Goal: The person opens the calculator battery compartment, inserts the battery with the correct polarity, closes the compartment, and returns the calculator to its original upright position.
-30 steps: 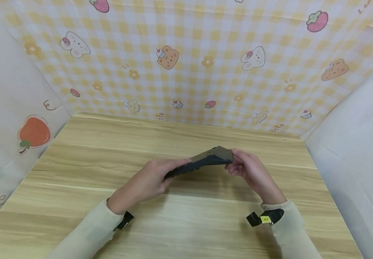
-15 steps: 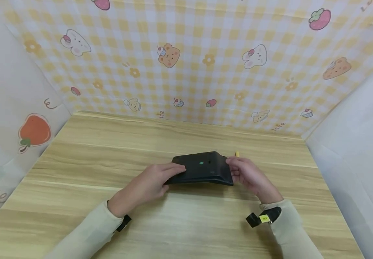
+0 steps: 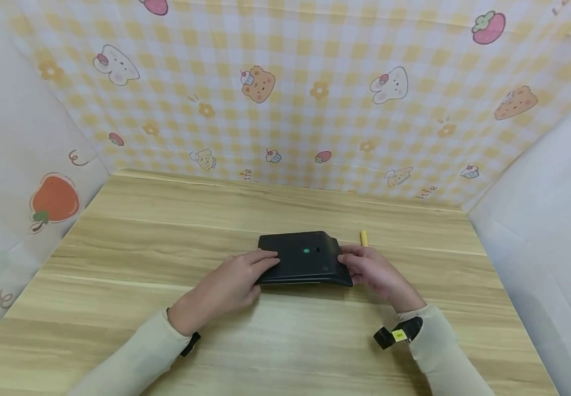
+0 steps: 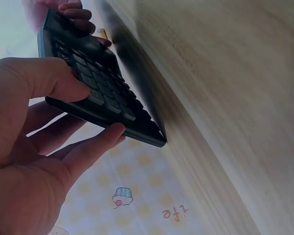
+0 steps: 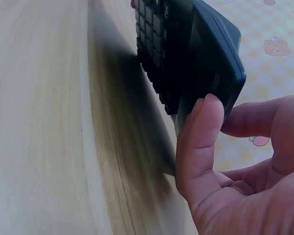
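A black calculator [image 3: 295,256] is tilted over the table with its back up and its keys facing down; a small green sticker shows on the back. My left hand [image 3: 231,280] grips its left end. In the left wrist view the thumb [image 4: 71,85] presses on the key side while the fingers spread across the back. At the display end, my right hand [image 3: 374,272] pinches the edge. The right wrist view shows that thumb [image 5: 206,122] near the display and the other fingers behind the casing [image 5: 210,54].
A short yellow stick [image 3: 363,238] lies on the wood-grain table [image 3: 285,341] just beyond the right hand. Behind the table hangs a yellow checked cloth [image 3: 295,121]. White cloth walls [image 3: 538,236] stand at both sides.
The calculator has turned from a steep tilt to nearly flat, back up, and its display end has come lower and nearer. The right hand moved slightly left, uncovering the yellow stick.
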Motion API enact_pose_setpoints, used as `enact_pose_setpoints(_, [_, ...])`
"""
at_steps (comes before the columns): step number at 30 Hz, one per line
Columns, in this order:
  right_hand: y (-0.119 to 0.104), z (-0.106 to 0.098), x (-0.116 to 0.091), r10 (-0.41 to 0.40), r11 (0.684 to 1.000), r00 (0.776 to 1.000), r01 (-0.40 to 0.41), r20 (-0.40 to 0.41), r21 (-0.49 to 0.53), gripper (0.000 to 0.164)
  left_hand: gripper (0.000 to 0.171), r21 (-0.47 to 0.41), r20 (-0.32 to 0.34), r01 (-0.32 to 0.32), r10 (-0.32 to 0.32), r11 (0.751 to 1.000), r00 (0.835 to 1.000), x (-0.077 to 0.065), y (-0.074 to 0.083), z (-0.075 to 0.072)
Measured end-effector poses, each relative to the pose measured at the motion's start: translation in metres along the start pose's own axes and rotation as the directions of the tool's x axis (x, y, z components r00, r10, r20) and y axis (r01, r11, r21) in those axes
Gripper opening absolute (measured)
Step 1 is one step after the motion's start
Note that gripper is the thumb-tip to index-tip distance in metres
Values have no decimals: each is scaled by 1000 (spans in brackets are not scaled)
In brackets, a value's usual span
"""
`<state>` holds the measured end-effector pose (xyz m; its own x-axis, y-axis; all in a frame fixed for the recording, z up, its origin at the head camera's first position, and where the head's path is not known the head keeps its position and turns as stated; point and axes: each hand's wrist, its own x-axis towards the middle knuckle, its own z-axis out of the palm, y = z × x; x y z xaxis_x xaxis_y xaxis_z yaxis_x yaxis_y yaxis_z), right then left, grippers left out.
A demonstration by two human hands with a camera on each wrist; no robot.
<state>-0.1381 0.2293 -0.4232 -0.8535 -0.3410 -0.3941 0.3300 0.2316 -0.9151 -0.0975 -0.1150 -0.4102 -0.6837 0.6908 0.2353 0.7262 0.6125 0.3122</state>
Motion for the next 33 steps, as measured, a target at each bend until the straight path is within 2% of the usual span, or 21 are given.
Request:
enact_pose_setpoints(4, [1, -1, -1, -4, 1000, 1000, 4, 9, 2, 62, 55, 6, 10, 30, -30, 1000, 999, 1, 1, 1])
enact_pose_setpoints(7, [2, -1, -1, -7, 1000, 1000, 7, 11, -6, 62, 59, -6, 33, 102, -102, 995, 994, 0, 1, 2])
enact_pose_setpoints(11, [4, -3, -1, -14, 1000, 1000, 14, 15, -23, 63, 72, -73, 93, 245, -238, 967, 967, -1, -1, 3])
enact_pose_setpoints(13, [5, -4, -1, -17, 999, 1000, 17, 20, -27, 64, 79, -115, 115, 299, -286, 947, 951, -1, -3, 3])
enact_pose_setpoints(16, [7, -4, -1, -15, 999, 1000, 16, 24, -32, 65, 91, -159, 135, 348, -329, 924, 935, 1, -7, 4])
enact_pose_setpoints(19, [8, -3, -2, -10, 999, 1000, 11, 24, -36, 67, 102, -199, 154, 370, -344, 907, 926, 3, -11, 6])
enact_pose_setpoints(22, [9, 0, -3, -12, 999, 1000, 12, 19, -45, 68, 113, -277, 197, 416, -373, 866, 907, 4, -16, 8])
enact_pose_setpoints(26, [9, 4, -5, -13, 998, 1000, 13, 0, -58, 70, 117, -420, 239, 477, -413, 772, 879, 6, -22, 9])
enact_pose_setpoints(28, [9, 6, -5, -10, 998, 1000, 9, -14, -69, 71, 115, -477, 242, 483, -419, 734, 875, 7, -24, 9])
enact_pose_setpoints(30, [9, 8, -5, -3, 996, 999, 0, -35, -84, 70, 112, -510, 238, 483, -423, 712, 874, 8, -25, 9])
enact_pose_setpoints(33, [9, 10, -4, 1, 993, 998, -8, -59, -116, 69, 110, -525, 220, 472, -422, 709, 879, 10, -25, 10])
